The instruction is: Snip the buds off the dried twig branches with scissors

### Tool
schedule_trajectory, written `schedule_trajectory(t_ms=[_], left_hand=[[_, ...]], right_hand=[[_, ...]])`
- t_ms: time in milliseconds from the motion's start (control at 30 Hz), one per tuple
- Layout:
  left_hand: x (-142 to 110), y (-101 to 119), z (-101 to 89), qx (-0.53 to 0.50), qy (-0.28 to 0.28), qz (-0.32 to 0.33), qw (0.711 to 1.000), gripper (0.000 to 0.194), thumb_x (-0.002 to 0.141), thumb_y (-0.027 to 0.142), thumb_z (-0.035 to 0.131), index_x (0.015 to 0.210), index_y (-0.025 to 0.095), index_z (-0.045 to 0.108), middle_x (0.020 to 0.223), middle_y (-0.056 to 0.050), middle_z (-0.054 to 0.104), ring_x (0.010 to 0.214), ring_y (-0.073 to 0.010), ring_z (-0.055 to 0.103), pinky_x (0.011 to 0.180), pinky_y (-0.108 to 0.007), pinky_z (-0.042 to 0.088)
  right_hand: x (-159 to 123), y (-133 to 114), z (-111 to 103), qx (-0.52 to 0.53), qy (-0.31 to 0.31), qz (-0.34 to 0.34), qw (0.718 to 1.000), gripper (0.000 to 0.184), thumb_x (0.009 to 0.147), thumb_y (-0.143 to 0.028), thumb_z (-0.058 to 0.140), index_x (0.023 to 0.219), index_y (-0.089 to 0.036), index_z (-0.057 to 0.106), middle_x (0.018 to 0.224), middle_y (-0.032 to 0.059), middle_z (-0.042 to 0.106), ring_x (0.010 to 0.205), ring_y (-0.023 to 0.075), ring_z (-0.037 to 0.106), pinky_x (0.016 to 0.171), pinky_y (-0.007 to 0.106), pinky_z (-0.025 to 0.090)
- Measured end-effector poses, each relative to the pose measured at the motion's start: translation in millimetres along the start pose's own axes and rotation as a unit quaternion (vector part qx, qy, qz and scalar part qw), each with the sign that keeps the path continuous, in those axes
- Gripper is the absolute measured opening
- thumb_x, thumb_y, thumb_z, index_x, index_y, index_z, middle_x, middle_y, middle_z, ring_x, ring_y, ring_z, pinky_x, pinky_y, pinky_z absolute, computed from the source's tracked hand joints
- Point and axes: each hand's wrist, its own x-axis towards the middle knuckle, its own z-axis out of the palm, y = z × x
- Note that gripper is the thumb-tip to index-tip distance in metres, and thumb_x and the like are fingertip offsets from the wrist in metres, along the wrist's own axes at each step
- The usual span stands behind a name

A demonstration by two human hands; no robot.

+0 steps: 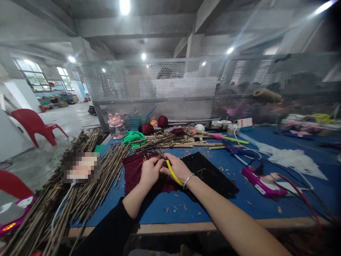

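Note:
My right hand (178, 169), with a bangle at the wrist, is closed around yellow-handled pliers (173, 173). Their dark, narrow jaws point up and to the left, past the fingertips. Close against it, my left hand (150, 172) is closed in a pinch; what sits between its fingers is hidden. Both hands are over a dark red cloth (132, 170) on the blue tabletop (157, 211). A black cloth (210, 174) lies to the right, with dry plant scraps on and around it.
Long dried stems (93, 188) are heaped on the left, under a pixelated object with a white cable. More stems, a green cloth (134, 138), dark red balls (162, 121) and a glue gun (234, 149) lie behind. A magenta power strip (263, 183) with cables stands right.

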Motion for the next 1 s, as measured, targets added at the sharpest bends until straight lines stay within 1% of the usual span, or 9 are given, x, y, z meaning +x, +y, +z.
schedule_trajectory(t_ms=[167,267,400,533,633,767,833,900,1000], left_hand=[[0.0,-0.2,1.7,-0.058,0.043,-0.023,0.997,0.021,0.073,0.032,0.057,0.08,0.014,0.064,0.073,-0.003,0.068,0.066,-0.0137,0.06,0.064,-0.023,0.045],[0.9,-1.0,1.9,-0.083,0.051,-0.04,0.994,0.021,0.071,0.034,0.059,0.075,0.013,0.061,0.067,-0.002,0.065,0.06,-0.0122,0.058,0.059,-0.022,0.045],[2.2,0.9,1.6,-0.138,0.045,-0.059,0.988,0.022,0.071,0.032,0.059,0.079,0.012,0.061,0.068,-0.003,0.064,0.056,-0.0105,0.057,0.053,-0.02,0.044],[2.0,5.4,1.4,-0.173,0.049,-0.092,0.98,0.025,0.07,0.03,0.058,0.086,0.011,0.063,0.068,-0.003,0.064,0.053,-0.0098,0.056,0.049,-0.019,0.043],[1.6,6.4,0.9,-0.16,0.042,-0.085,0.983,0.026,0.07,0.031,0.059,0.085,0.011,0.066,0.068,-0.004,0.065,0.054,-0.0107,0.057,0.05,-0.019,0.044],[1.8,2.2,0.8,-0.123,0.035,-0.063,0.99,0.026,0.071,0.033,0.059,0.084,0.012,0.067,0.072,-0.004,0.067,0.059,-0.0126,0.059,0.056,-0.021,0.045],[1.7,-0.8,1.5,-0.092,0.029,-0.058,0.994,0.025,0.072,0.035,0.057,0.08,0.013,0.067,0.066,-0.003,0.066,0.058,-0.0124,0.057,0.055,-0.021,0.044],[1.2,-2.9,2.3,-0.058,0.021,-0.049,0.997,0.025,0.075,0.035,0.055,0.074,0.013,0.066,0.06,-0.001,0.064,0.056,-0.012,0.056,0.054,-0.021,0.042],[0.4,-2.7,3.0,-0.055,0.004,-0.034,0.998,0.025,0.077,0.032,0.052,0.081,0.012,0.066,0.068,-0.003,0.066,0.06,-0.0127,0.057,0.059,-0.022,0.044]], right_hand=[[0.1,-5.4,-3.6,-0.001,0.007,0.01,1.0,0.041,0.075,-0.051,0.057,0.099,-0.019,0.052,0.084,0.0052,0.062,0.071,0.0172,0.058,0.065,0.025,0.042],[0.0,-7.1,-5.7,-0.004,0.001,0.017,1.0,0.038,0.076,-0.052,0.056,0.097,-0.02,0.053,0.078,0.0037,0.063,0.067,0.0167,0.059,0.062,0.024,0.041],[-0.6,-7.5,-5.9,-0.034,0.005,0.02,0.999,0.045,0.074,-0.054,0.057,0.104,-0.021,0.051,0.088,0.0055,0.063,0.078,0.0188,0.061,0.068,0.026,0.042],[-1.2,-5.6,-4.5,-0.065,0.009,0.007,0.998,0.058,0.07,-0.056,0.06,0.112,-0.018,0.046,0.101,0.0095,0.058,0.093,0.0212,0.056,0.077,0.03,0.042],[-0.6,-4.0,-5.2,-0.066,0.009,0.003,0.998,0.056,0.071,-0.054,0.061,0.112,-0.018,0.046,0.1,0.0091,0.057,0.093,0.0208,0.055,0.079,0.031,0.042],[1.3,-2.9,-7.5,-0.062,0.007,0.022,0.998,0.048,0.072,-0.052,0.06,0.106,-0.019,0.049,0.093,0.0071,0.059,0.084,0.0198,0.056,0.073,0.03,0.042],[1.9,-2.5,-7.5,-0.061,0.02,0.027,0.998,0.046,0.074,-0.052,0.059,0.105,-0.019,0.049,0.091,0.0072,0.059,0.082,0.0199,0.057,0.071,0.029,0.042],[1.7,-2.1,-6.3,-0.058,0.032,0.023,0.998,0.048,0.074,-0.052,0.058,0.106,-0.018,0.048,0.093,0.0079,0.059,0.083,0.0203,0.057,0.071,0.03,0.042],[0.4,-0.9,-3.1,-0.057,0.035,-0.004,0.998,0.055,0.071,-0.052,0.061,0.112,-0.018,0.045,0.099,0.01,0.057,0.089,0.0218,0.055,0.076,0.032,0.042]])
